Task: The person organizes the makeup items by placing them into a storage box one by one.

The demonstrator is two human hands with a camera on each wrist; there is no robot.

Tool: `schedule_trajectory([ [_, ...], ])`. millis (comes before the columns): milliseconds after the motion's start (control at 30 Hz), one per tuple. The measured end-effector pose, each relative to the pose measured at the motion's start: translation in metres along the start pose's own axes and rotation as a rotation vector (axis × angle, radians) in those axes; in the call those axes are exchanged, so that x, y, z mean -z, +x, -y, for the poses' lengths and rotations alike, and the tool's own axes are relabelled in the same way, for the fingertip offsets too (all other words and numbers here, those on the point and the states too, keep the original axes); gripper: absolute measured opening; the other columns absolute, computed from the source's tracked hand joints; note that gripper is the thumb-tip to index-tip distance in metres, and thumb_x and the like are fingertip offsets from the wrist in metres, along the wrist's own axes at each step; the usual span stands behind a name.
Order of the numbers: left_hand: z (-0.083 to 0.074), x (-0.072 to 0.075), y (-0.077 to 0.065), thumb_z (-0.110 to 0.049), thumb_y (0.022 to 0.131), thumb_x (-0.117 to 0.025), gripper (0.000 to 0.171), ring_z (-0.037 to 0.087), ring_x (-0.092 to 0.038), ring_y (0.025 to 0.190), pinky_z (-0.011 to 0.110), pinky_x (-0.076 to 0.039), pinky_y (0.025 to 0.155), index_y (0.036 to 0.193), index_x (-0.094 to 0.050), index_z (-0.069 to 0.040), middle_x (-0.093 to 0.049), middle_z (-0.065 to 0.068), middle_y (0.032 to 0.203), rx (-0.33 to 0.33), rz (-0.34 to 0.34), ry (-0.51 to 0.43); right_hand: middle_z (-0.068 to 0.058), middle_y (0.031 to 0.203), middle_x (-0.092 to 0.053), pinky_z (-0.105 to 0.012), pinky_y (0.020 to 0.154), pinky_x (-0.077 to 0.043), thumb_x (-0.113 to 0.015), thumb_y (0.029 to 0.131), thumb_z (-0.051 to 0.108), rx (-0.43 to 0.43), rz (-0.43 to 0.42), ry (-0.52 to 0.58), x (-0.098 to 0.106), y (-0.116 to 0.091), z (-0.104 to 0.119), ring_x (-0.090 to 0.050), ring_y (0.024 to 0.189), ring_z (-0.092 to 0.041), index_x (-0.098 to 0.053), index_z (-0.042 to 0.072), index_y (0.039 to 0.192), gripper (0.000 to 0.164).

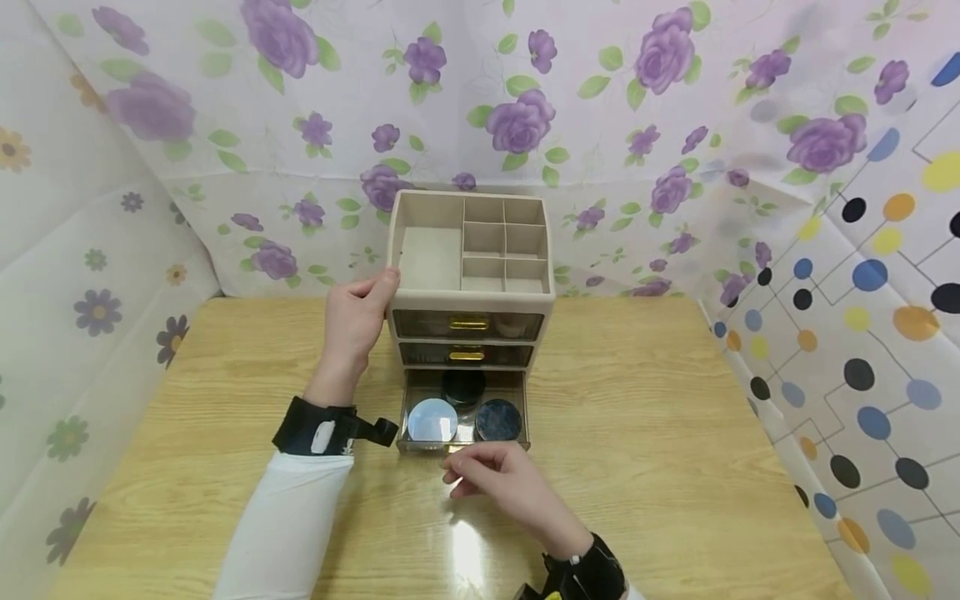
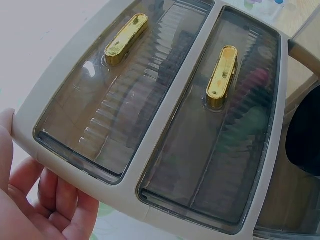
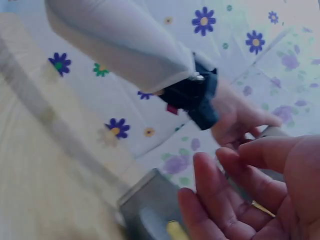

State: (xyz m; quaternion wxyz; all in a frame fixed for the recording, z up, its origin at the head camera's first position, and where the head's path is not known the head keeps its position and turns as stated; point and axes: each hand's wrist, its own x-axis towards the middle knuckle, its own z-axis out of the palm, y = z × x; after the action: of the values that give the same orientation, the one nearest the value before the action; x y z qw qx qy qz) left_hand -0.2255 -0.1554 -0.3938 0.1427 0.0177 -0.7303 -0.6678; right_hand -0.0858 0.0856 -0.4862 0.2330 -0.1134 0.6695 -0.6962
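A beige desktop drawer organizer (image 1: 472, 302) stands on the table, two smoky drawers with gold handles pushed in and its bottom drawer (image 1: 418, 448) pulled out. In that drawer lie a pale round disc (image 1: 432, 420) and two dark round items, one at the right (image 1: 498, 420) and one farther back (image 1: 463, 387). My left hand (image 1: 352, 321) grips the organizer's left side, thumb at the upper front edge and fingers curled behind, as the left wrist view shows. Just in front of the open drawer is my right hand (image 1: 498, 483), fingers loosely bent, holding nothing.
The organizer's top has one large compartment (image 1: 431, 258) and several small ones (image 1: 483, 239). Behind it hangs a cloth with purple flowers (image 1: 521, 123); more patterned cloth lines both sides. Wooden tabletop (image 1: 622, 417) extends to the left and right.
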Motion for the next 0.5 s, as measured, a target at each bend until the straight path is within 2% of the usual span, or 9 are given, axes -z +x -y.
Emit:
schedule_trajectory([
  [133,0.000,0.000,0.000,-0.035,0.102,-0.073,0.044,0.016,-0.055,0.088,0.028,-0.049,0.076,0.111,-0.081,0.007,-0.066,-0.002,0.092,0.001,-0.004,0.000,-0.017,0.105,-0.079,-0.035,0.086,-0.063,-0.067,0.108,0.023,-0.070,0.033,0.031,-0.007,-0.001,-0.017,-0.077,0.085,-0.019,-0.075,-0.008,0.123,0.035],
  [233,0.001,0.000,0.000,-0.035,0.102,-0.072,0.044,0.017,-0.053,0.086,0.028,-0.048,0.075,0.111,-0.081,0.007,-0.065,0.000,0.090,0.003,-0.003,0.006,-0.019,0.108,-0.078,-0.039,0.088,-0.063,-0.064,0.110,0.026,-0.133,0.062,0.114,-0.012,-0.002,-0.029,-0.077,0.087,-0.019,-0.069,-0.009,0.133,0.042],
  [333,0.001,0.001,0.000,-0.035,0.103,-0.072,0.044,0.017,-0.054,0.087,0.029,-0.048,0.076,0.112,-0.081,0.007,-0.067,0.005,0.094,0.008,0.000,0.013,-0.021,0.113,-0.076,-0.041,0.091,-0.062,-0.061,0.111,0.030,-0.186,0.056,0.216,-0.015,0.000,-0.039,-0.077,0.093,-0.023,-0.060,-0.007,0.144,0.050],
  [400,0.000,0.001,0.000,-0.036,0.103,-0.072,0.043,0.016,-0.056,0.092,0.028,-0.049,0.078,0.117,-0.080,0.004,-0.072,0.008,0.109,0.017,0.006,0.018,-0.021,0.114,-0.076,-0.041,0.092,-0.062,-0.060,0.111,0.034,-0.198,0.027,0.257,-0.016,0.002,-0.044,-0.076,0.097,-0.026,-0.058,-0.005,0.147,0.053],
  [500,-0.002,0.001,0.000,-0.036,0.103,-0.071,0.042,0.016,-0.057,0.097,0.028,-0.050,0.080,0.120,-0.079,0.002,-0.072,0.014,0.124,0.022,0.015,0.024,-0.021,0.113,-0.076,-0.040,0.091,-0.062,-0.060,0.110,0.037,-0.209,-0.018,0.289,-0.017,0.006,-0.050,-0.076,0.097,-0.027,-0.058,-0.003,0.147,0.055],
])
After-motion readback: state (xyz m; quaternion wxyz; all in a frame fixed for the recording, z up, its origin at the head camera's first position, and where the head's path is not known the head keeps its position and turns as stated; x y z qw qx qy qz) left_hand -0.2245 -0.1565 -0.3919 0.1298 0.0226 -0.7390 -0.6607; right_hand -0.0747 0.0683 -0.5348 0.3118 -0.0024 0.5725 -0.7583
